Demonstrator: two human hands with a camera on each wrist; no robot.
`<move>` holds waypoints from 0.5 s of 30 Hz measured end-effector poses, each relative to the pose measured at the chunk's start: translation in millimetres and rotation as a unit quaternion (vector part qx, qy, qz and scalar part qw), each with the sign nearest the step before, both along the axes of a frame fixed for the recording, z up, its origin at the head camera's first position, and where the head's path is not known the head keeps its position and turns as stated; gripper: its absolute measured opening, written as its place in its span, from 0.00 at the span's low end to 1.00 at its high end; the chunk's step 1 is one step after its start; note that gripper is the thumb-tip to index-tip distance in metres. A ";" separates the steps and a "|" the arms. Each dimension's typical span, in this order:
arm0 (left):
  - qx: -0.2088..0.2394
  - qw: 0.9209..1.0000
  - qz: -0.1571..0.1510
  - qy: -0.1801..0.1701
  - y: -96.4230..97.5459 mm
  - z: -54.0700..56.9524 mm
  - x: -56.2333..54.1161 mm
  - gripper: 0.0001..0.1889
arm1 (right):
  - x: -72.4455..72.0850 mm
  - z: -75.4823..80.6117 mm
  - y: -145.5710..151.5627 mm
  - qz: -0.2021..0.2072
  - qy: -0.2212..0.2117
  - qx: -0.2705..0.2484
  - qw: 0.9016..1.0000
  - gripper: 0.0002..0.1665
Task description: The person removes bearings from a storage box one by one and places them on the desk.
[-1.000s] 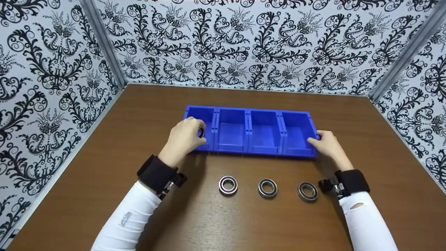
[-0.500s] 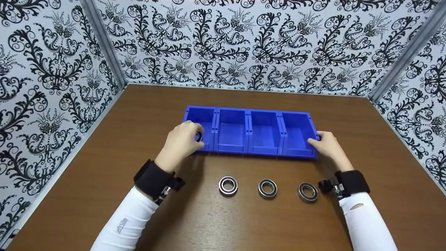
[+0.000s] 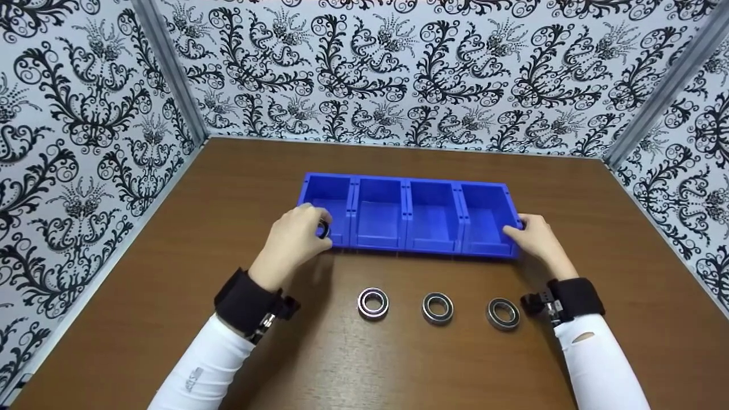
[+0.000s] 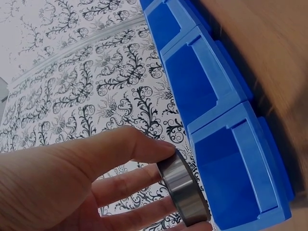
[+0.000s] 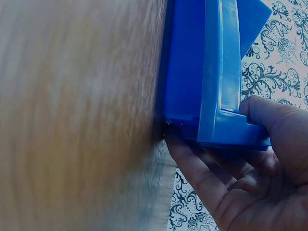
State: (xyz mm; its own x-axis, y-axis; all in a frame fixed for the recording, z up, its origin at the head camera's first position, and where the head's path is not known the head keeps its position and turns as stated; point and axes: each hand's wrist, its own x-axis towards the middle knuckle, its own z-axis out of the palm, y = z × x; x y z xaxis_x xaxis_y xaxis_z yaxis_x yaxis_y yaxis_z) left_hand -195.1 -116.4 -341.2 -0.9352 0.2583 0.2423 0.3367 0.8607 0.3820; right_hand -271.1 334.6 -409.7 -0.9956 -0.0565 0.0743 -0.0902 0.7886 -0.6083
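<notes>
My left hand [image 3: 292, 242] pinches a ball bearing [image 4: 184, 188] between thumb and fingers, over the front of the leftmost compartment of a blue four-part bin [image 3: 378, 241]. In the left wrist view the bearing's steel outer side shows, close beside the bin's opening. My right hand [image 3: 535, 236] grips the bin's right end wall, thumb over the rim and fingers under and along the outside, as the right wrist view [image 5: 240, 192] shows. Three more bearings lie flat in a row before the bin: a left one [image 3: 373, 303], a middle one [image 3: 437, 308] and a right one [image 3: 503, 314].
The bin stands on a brown wooden table [image 3: 364, 364]. Patterned white panels [image 3: 376, 74] enclose the table at the back and both sides, joined by grey metal posts [image 3: 171, 68].
My left hand has drawn a little toward the front left with the bearing, from over the compartment to its front edge. The right hand, the bin and the other bearings stay put.
</notes>
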 end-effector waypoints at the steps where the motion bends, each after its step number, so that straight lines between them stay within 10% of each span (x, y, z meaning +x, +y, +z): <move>1: 0.000 1.000 -0.001 -0.001 0.0 -0.2 0.8 0.15 | -0.6 -0.8 0.4 0.000 0.001 0.000 1.000 0.26; 15: -0.011 1.000 -0.004 -0.026 1.6 0.1 9.5 0.15 | -1.5 -0.3 0.6 0.000 -0.002 -0.006 1.000 0.26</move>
State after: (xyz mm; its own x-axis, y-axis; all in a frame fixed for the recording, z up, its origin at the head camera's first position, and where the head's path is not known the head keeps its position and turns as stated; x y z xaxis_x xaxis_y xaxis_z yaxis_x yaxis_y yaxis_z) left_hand -185.6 -114.8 -341.1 -0.9444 0.2697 0.1879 0.3231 0.8666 0.3803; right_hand -272.6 335.1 -410.0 -0.9959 -0.0558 0.0708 -0.0877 0.7807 -0.6187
